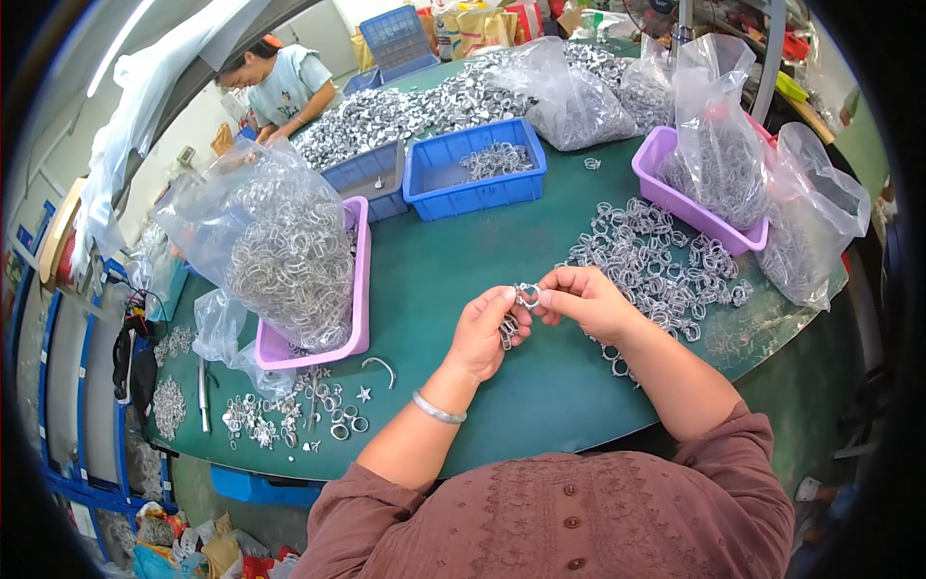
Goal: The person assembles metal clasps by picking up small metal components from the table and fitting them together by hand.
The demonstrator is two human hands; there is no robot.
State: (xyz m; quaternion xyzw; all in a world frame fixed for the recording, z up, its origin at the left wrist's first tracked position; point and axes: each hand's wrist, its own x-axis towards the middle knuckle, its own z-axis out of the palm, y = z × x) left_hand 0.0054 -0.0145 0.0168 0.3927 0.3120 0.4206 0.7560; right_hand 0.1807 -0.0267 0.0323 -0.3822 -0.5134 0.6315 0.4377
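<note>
Over the middle of the green table, my two hands meet at a small silver-coloured metal ring (527, 292). The thumb and forefinger of my left hand (478, 333) pinch it from one side. More metal rings (508, 330) are tucked under that hand's curled fingers. From the other side, the fingertips of my right hand (586, 303) are closed on the same ring, covering part of it. Just beyond my right hand spreads a loose pile of similar rings (666, 275).
Purple bins (359, 280) with bags of rings stand left and right. A blue bin (473, 196) holds some rings at the back, before a long heap of metal pieces (376, 118). Small parts (265, 420) and a metal rod (204, 396) lie front left. Another person (289, 87) works far left.
</note>
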